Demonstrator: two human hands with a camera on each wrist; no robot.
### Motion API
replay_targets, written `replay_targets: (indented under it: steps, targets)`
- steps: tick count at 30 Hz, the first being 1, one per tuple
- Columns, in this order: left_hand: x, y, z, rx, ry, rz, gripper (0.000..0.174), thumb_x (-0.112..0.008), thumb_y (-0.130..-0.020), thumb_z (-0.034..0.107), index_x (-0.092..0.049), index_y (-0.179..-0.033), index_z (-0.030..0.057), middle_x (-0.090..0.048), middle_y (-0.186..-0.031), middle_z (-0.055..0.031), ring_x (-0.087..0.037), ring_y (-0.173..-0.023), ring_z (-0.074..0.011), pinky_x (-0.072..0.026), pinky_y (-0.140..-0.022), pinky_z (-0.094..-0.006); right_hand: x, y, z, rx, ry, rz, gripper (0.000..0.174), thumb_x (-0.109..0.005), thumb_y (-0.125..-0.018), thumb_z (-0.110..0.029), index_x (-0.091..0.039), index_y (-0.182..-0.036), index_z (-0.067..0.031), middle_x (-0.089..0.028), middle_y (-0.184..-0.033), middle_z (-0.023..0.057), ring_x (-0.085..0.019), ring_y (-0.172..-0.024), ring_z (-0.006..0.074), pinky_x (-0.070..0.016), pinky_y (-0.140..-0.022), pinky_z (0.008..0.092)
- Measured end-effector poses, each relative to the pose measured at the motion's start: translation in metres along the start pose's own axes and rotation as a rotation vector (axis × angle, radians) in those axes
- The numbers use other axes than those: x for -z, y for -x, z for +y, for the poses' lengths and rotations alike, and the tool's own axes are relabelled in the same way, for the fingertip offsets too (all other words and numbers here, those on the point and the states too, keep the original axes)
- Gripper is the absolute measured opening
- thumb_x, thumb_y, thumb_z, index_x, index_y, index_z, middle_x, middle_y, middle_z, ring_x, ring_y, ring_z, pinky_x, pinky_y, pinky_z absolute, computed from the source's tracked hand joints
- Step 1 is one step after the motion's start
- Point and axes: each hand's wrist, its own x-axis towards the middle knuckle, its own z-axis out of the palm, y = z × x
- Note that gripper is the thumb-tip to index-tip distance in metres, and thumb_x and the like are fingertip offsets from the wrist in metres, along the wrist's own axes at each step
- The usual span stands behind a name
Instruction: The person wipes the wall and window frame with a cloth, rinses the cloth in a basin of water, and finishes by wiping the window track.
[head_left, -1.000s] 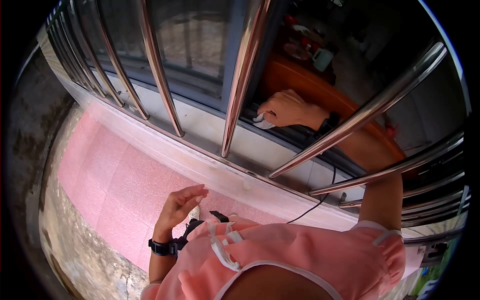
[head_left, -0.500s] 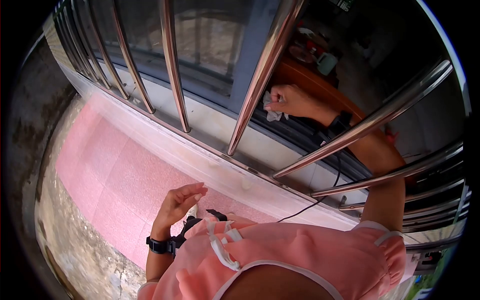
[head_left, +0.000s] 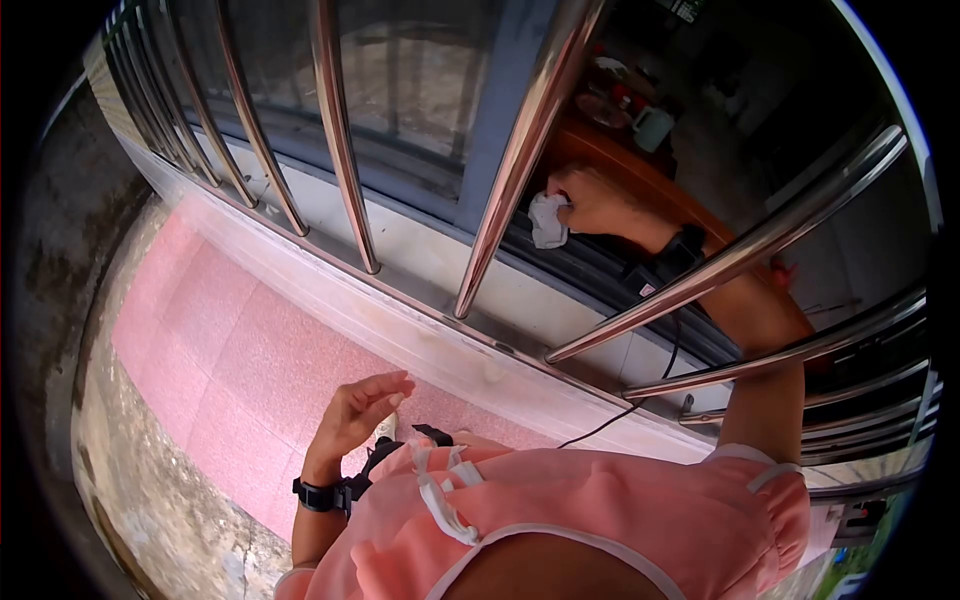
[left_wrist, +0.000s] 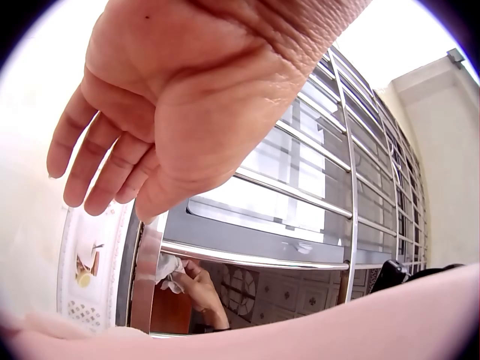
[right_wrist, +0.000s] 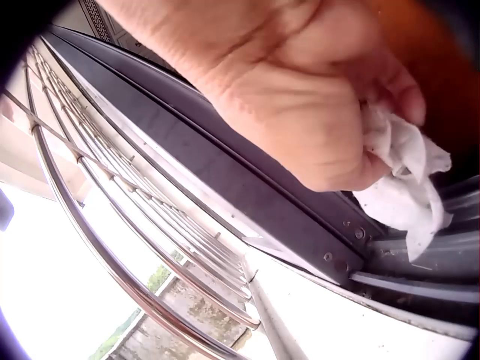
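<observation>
A crumpled white tissue [right_wrist: 409, 187] is pinched in my right hand [head_left: 610, 210], which reaches between the steel bars to the window. In the right wrist view the thumb and fingers grip its upper part, and its loose end hangs over the dark grooves of the window track [right_wrist: 427, 262]. From the head view, the tissue [head_left: 548, 220] sits by the end of the sliding window's grey frame [head_left: 490, 150]. My left hand [head_left: 350, 415] is held up in front of my body above the pink floor, holding nothing. Its fingers are relaxed, seen palm-on in the left wrist view.
Upright steel bars [head_left: 345, 140] stand between my body and the window, with the right arm passed through them. A thin black cable [head_left: 630, 410] runs over the ledge. Inside, a light green jug [head_left: 652, 128] stands beyond an orange-brown wooden edge [head_left: 580, 145].
The right hand has turned on the window track, and more of the tissue now shows beside its fingers. The head view has shifted slightly. The left hand stays nearly still.
</observation>
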Motion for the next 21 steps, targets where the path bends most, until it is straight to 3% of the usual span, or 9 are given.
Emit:
replay_targets:
  steps: [2,5,9,10,14,17,20,21]
  targets:
    - [0.000,-0.002,-0.001,0.006,0.008,-0.001,0.031,-0.060,-0.088,0.006,-0.057,-0.118,-0.0044,-0.065,-0.107,-0.0141,-0.060,-0.101,-0.0180,-0.0470,-0.088,-0.0286,-0.014,-0.001,-0.007,0.023,0.007,0.112,0.021,-0.058,-0.071,-0.006,-0.061,-0.092,-0.0016,-0.060,-0.093,0.0187,-0.060,-0.091,0.0352,-0.0490,-0.078,0.0421]
    - [-0.001,-0.003,-0.004,0.005,0.002,-0.002,0.032,-0.060,-0.088,0.006,-0.057,-0.118,-0.0043,-0.065,-0.107,-0.0141,-0.060,-0.101,-0.0177,-0.0466,-0.088,-0.0283,-0.032,0.001,-0.017,0.014,-0.016,0.112,0.022,-0.057,-0.072,-0.005,-0.063,-0.094,-0.0026,-0.060,-0.092,0.0178,-0.060,-0.089,0.0349,-0.0493,-0.079,0.0421]
    - [0.000,-0.002,-0.005,0.006,-0.002,0.003,0.032,-0.060,-0.088,0.006,-0.056,-0.119,-0.0043,-0.065,-0.107,-0.0141,-0.060,-0.100,-0.0173,-0.0467,-0.088,-0.0287,-0.057,-0.001,-0.004,0.038,-0.226,0.006,0.034,-0.055,-0.075,-0.007,-0.067,-0.107,-0.0074,-0.062,-0.102,0.0200,-0.061,-0.092,0.0357,-0.0492,-0.084,0.0367]
    - [0.000,-0.002,-0.005,0.008,0.004,0.005,0.032,-0.060,-0.088,0.006,-0.056,-0.119,-0.0044,-0.065,-0.107,-0.0141,-0.060,-0.100,-0.0173,-0.0468,-0.088,-0.0289,-0.057,-0.005,-0.001,-0.043,-0.317,-0.114,0.038,-0.054,-0.076,-0.007,-0.065,-0.112,-0.0081,-0.063,-0.106,0.0188,-0.062,-0.093,0.0310,-0.0479,-0.084,0.0318]
    - [-0.002,-0.004,-0.009,0.013,0.004,-0.007,0.031,-0.059,-0.089,0.005,-0.057,-0.118,-0.0026,-0.065,-0.107,-0.0140,-0.060,-0.100,-0.0179,-0.0470,-0.088,-0.0297,-0.056,-0.006,0.003,-0.251,-0.715,-0.229,0.043,-0.055,-0.073,-0.007,-0.063,-0.114,-0.0041,-0.067,-0.099,0.0140,-0.060,-0.087,0.0207,-0.0453,-0.081,0.0283]
    - [-0.006,-0.009,-0.007,0.020,0.010,-0.016,0.030,-0.058,-0.089,0.003,-0.058,-0.118,0.0004,-0.066,-0.106,-0.0136,-0.061,-0.100,-0.0188,-0.0474,-0.089,-0.0310,-0.052,-0.013,0.008,-0.205,-0.640,-0.325,0.044,-0.054,-0.073,-0.007,-0.062,-0.116,-0.0027,-0.067,-0.099,0.0146,-0.060,-0.090,0.0229,-0.0439,-0.084,0.0289]
    - [-0.005,-0.012,-0.007,0.025,0.015,-0.020,0.030,-0.058,-0.089,0.003,-0.058,-0.118,-0.0009,-0.065,-0.106,-0.0137,-0.061,-0.100,-0.0184,-0.0471,-0.089,-0.0303,-0.056,-0.015,0.030,-0.102,-0.433,-0.279,0.044,-0.053,-0.071,-0.006,-0.064,-0.114,-0.0043,-0.065,-0.081,0.0111,-0.058,-0.069,0.0200,-0.0471,-0.065,0.0297]
    - [-0.004,-0.012,-0.007,0.029,0.025,-0.023,0.030,-0.059,-0.089,0.004,-0.057,-0.118,-0.0024,-0.065,-0.107,-0.0139,-0.060,-0.101,-0.0180,-0.0468,-0.089,-0.0296,-0.053,-0.010,0.037,-0.198,-0.444,-0.358,0.045,-0.054,-0.071,-0.005,-0.063,-0.115,-0.0036,-0.064,-0.079,0.0093,-0.057,-0.067,0.0180,-0.0462,-0.062,0.0281]
